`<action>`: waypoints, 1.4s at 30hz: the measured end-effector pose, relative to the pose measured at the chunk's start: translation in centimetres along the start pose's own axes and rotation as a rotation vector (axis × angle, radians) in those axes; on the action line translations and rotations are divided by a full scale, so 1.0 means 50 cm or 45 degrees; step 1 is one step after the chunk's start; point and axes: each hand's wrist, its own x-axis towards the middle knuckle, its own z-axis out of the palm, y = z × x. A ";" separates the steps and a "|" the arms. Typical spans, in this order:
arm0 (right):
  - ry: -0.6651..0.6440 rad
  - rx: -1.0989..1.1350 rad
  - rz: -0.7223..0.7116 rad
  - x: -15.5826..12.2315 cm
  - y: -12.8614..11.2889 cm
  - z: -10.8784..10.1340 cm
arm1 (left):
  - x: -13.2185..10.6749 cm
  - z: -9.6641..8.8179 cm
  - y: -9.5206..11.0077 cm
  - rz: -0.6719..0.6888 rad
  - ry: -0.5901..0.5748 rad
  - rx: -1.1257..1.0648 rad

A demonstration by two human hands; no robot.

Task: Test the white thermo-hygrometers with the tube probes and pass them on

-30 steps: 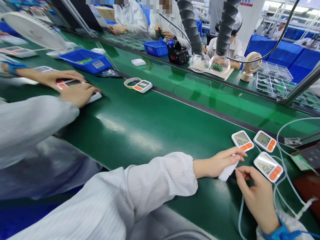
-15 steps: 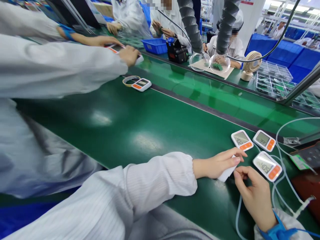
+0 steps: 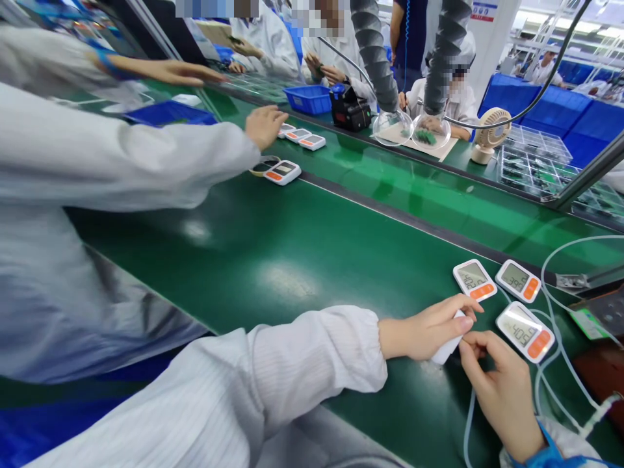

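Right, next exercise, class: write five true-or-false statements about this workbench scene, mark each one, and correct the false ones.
1. The left hand holds a white piece. True.
2. The right hand is gloved. False: the right hand is bare.
3. Three devices with orange buttons lie near the hands. True.
4. Their screens are all blank. False: digits show on the screens.
5. The blue bin stands beside the black box. True.

Free passage over mid worktop (image 3: pixel 336 253); at right, three display units (image 3: pixel 525 331) and pale tubing (image 3: pixel 468 419) in the way.
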 end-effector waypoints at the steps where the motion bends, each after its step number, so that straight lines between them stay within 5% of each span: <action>1: -0.002 -0.001 0.002 0.000 0.000 0.000 | 0.001 0.000 0.000 -0.011 0.011 -0.011; 33: 0.000 0.008 0.074 0.002 0.018 0.009 | 0.001 -0.004 0.000 0.033 0.122 0.066; 38: -0.038 0.173 0.233 -0.001 0.025 0.002 | 0.017 -0.002 -0.012 -0.129 0.164 -0.499; 42: 0.109 0.343 0.365 0.003 0.025 -0.006 | 0.027 -0.008 -0.010 -0.337 0.070 -0.938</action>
